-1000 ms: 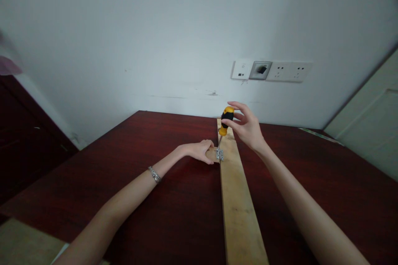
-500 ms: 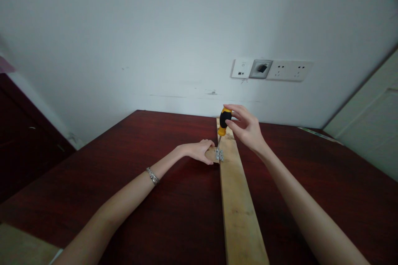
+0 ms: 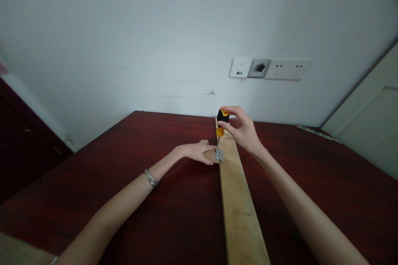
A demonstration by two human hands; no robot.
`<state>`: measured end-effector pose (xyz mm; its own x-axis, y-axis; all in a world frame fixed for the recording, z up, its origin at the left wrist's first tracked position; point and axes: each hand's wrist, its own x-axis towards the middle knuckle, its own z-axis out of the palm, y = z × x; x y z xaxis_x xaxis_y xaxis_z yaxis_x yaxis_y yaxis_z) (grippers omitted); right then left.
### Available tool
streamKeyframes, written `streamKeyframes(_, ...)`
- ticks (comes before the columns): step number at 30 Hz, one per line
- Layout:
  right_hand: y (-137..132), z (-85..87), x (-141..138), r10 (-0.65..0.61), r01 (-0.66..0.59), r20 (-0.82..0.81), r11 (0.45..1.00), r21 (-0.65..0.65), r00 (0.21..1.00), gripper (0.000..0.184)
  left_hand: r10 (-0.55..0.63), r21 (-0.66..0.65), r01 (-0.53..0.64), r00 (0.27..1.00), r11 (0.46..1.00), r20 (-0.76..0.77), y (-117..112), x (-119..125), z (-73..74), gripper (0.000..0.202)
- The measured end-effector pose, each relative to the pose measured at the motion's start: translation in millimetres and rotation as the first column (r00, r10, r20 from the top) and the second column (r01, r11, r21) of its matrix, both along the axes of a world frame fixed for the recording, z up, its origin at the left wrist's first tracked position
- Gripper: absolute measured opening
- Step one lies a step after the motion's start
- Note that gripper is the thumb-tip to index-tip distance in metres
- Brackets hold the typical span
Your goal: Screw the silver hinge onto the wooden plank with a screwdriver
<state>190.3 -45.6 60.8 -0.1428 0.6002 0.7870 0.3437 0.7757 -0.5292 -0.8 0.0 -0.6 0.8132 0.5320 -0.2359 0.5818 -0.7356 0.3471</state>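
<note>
My right hand [image 3: 241,126] grips a yellow-and-black screwdriver [image 3: 223,118] by its handle, with the shaft pointing down. The tip meets the left leaf of a small metal hinge [image 3: 221,155]; any screw under it is too small to make out. That hinge spans the seam between a long wooden plank [image 3: 238,198] and a small wooden block [image 3: 210,156]. My left hand [image 3: 197,151] is closed around the block, thumb on the near side and fingers on the far side, holding it against the plank's left edge.
The dark red wooden table [image 3: 174,215] carries the plank lengthwise, its far end close to the white wall [image 3: 171,41]. Wall sockets [image 3: 287,69] sit above the table's back edge. A pale door-like panel [image 3: 373,120] stands at the right, and a thin strip [image 3: 317,133] lies at the back right.
The screwdriver handle has tipped slightly left and stands more upright, and my right hand has shifted with it. One left finger reaches closer to the hinge. The view has moved a little.
</note>
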Motion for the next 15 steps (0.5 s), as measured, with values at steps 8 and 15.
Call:
streamKeyframes(8,2,-3.0,1,0.066,-0.067,-0.005,0.997,-0.050,0.998,0.054,-0.015,0.010,0.015,1.000,1.000,0.000,1,-1,0.6,0.077)
streamKeyframes(15,10,-10.6,-2,-0.049,0.042,-0.065,0.994,-0.102,0.997,0.058,-0.004,0.008,0.003,1.000,1.000,0.009,-1,-1,1.6,0.075)
